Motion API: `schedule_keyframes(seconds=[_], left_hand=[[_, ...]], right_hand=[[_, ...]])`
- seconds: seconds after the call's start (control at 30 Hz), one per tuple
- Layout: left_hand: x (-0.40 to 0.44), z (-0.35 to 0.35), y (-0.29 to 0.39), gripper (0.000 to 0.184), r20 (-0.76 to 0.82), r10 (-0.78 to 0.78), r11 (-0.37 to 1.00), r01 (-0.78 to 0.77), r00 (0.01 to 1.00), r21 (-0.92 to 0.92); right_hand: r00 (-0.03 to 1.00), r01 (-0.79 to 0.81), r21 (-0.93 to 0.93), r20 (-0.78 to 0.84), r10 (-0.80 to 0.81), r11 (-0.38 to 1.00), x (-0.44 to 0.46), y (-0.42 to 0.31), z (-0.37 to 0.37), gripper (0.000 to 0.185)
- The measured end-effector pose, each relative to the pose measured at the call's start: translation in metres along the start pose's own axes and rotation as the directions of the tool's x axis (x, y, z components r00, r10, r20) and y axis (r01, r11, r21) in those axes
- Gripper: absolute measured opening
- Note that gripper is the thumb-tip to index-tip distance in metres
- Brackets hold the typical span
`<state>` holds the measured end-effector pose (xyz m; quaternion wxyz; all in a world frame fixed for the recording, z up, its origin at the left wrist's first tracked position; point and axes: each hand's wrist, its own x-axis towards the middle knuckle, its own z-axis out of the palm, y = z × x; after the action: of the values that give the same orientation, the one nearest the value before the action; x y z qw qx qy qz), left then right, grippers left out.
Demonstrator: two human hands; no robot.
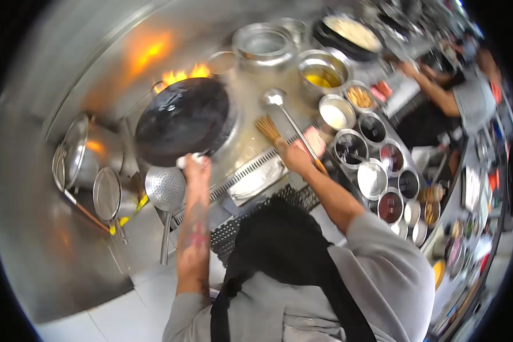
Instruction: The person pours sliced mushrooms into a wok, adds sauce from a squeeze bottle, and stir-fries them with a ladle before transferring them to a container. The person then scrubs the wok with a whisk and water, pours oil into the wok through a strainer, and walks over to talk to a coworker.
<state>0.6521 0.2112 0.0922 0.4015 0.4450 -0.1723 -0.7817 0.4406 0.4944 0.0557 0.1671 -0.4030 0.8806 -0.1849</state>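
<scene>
A black wok (179, 122) is tilted over the burner, and flames (182, 75) rise behind its far rim. My left hand (197, 170) is closed at the wok's near edge, with a bit of white cloth (182, 162) showing at its fingers. In my right hand (295, 157) is a bamboo brush (266, 129), its bristles pointing forward over the steel stove top. A long-handled ladle (275, 98) lies just beyond that hand, its handle running past it. Beside the same hand rests a pink cloth (313, 142).
A perforated skimmer (165, 189) and a strainer (106, 194) sit at left, near a large pot (94, 149). Seasoning containers (373, 178) crowd the right side. Behind stand a metal pot (324, 71) with yellow liquid and a lidless pot (263, 44). Another person (461, 97) works at far right.
</scene>
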Motion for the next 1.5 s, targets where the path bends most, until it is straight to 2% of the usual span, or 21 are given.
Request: schedule_keyframes(seconds=[0.03, 0.13, 0.17, 0.27, 0.3, 0.37, 0.43, 0.5, 0.53, 0.57, 0.67, 0.7, 0.73, 0.8, 0.83, 0.87, 1.0, 1.17, 1.33, 1.4, 1.5], left_hand=[[0.006, 0.011, -0.011, 0.015, 0.048, -0.073, 0.992, 0.078, 0.996, -0.100], [0.044, 0.017, -0.029, 0.017, 0.101, -0.099, 0.982, 0.114, 0.990, -0.151], [0.042, 0.025, -0.025, 0.018, 0.036, -0.127, 0.985, 0.130, 0.991, -0.114], [0.015, 0.004, -0.014, 0.027, 0.189, -0.152, 0.976, 0.177, 0.970, -0.126], [-0.001, -0.003, -0.014, 0.033, 0.267, -0.147, 0.983, 0.171, 0.952, -0.071], [-0.026, -0.023, -0.009, 0.039, 0.347, -0.234, 0.968, 0.249, 0.908, 0.001], [-0.054, -0.036, -0.010, 0.042, 0.271, -0.225, 0.968, 0.184, 0.936, 0.171], [-0.066, -0.058, -0.025, 0.039, 0.254, -0.190, 0.967, 0.137, 0.948, 0.213], [-0.066, -0.071, -0.031, 0.039, 0.248, -0.216, 0.964, 0.166, 0.944, 0.206], [-0.076, -0.073, -0.031, 0.038, 0.225, -0.219, 0.970, 0.188, 0.949, 0.153], [-0.128, -0.064, -0.009, 0.040, 0.197, -0.187, 0.981, 0.173, 0.962, 0.086], [-0.140, -0.063, -0.007, 0.043, 0.188, -0.146, 0.989, 0.137, 0.971, 0.057], [-0.141, -0.076, -0.010, 0.043, 0.194, -0.145, 0.989, 0.136, 0.970, 0.063], [-0.135, -0.103, -0.011, 0.047, 0.310, -0.115, 0.992, 0.091, 0.944, 0.090], [-0.134, -0.102, -0.010, 0.047, 0.312, -0.114, 0.992, 0.090, 0.943, 0.091], [-0.135, -0.100, -0.008, 0.049, 0.302, -0.140, 0.989, 0.120, 0.943, 0.085], [-0.114, -0.067, 0.002, 0.048, 0.273, -0.307, 0.950, 0.310, 0.912, 0.034], [-0.025, 0.011, 0.008, 0.047, 0.205, -0.407, 0.897, 0.432, 0.890, -0.093], [0.049, 0.021, -0.020, 0.026, 0.026, -0.304, 0.948, 0.305, 0.952, -0.092], [0.033, 0.024, -0.014, 0.020, -0.084, -0.130, 0.991, 0.129, 0.988, -0.021], [0.033, 0.019, 0.000, 0.019, -0.035, -0.196, 0.981, 0.196, 0.980, -0.005]], right_hand=[[0.981, 0.101, -0.045, -0.161, -0.107, 0.994, -0.017, 0.013, -0.003, 0.038], [0.925, -0.267, -0.096, -0.304, 0.227, 0.959, -0.068, 0.054, -0.004, 0.050], [0.898, -0.439, -0.002, -0.030, 0.439, 0.898, -0.077, 0.071, -0.004, 0.050], [0.958, -0.181, 0.265, -0.170, 0.230, 0.947, -0.072, 0.086, -0.004, 0.020], [0.902, -0.410, 0.683, 0.203, 0.381, 0.605, -0.068, 0.062, -0.026, 0.014], [0.881, -0.452, 0.878, 0.413, 0.230, 0.159, -0.057, 0.025, -0.062, 0.012], [0.947, -0.310, 0.920, 0.277, 0.165, 0.239, -0.007, 0.020, -0.091, 0.015], [0.987, -0.140, 0.790, 0.066, 0.144, 0.597, 0.083, 0.048, -0.117, 0.020], [0.991, -0.022, 0.472, -0.106, 0.082, 0.881, 0.121, 0.040, -0.150, 0.027], [0.967, -0.087, 0.246, -0.211, 0.141, 0.965, 0.162, 0.032, -0.165, 0.029], [0.836, -0.029, -0.335, -0.525, -0.161, 0.942, 0.290, 0.063, -0.147, 0.025], [0.832, -0.035, -0.330, -0.533, -0.156, 0.943, 0.315, 0.061, -0.160, 0.025], [0.938, -0.015, 0.199, -0.337, 0.083, 0.980, 0.337, 0.058, -0.174, 0.017], [0.956, -0.295, 0.904, 0.280, 0.091, 0.310, 0.371, 0.050, -0.196, 0.011], [0.860, -0.510, 0.844, 0.492, -0.139, -0.168, 0.375, 0.047, -0.201, 0.018], [0.860, -0.430, 0.733, 0.510, 0.009, -0.527, 0.329, 0.000, -0.224, 0.027], [0.857, -0.497, 0.566, 0.441, -0.268, -0.658, 0.261, -0.030, -0.228, 0.017], [0.803, -0.595, 0.512, 0.414, -0.429, -0.620, 0.162, -0.082, -0.237, 0.011], [0.721, -0.693, 0.436, 0.420, -0.552, -0.574, 0.076, -0.107, -0.226, 0.016], [0.696, -0.718, 0.467, 0.496, -0.519, -0.516, 0.052, -0.109, -0.220, 0.016], [0.768, -0.640, 0.724, 0.595, -0.238, -0.258, 0.016, -0.116, -0.212, 0.016]])
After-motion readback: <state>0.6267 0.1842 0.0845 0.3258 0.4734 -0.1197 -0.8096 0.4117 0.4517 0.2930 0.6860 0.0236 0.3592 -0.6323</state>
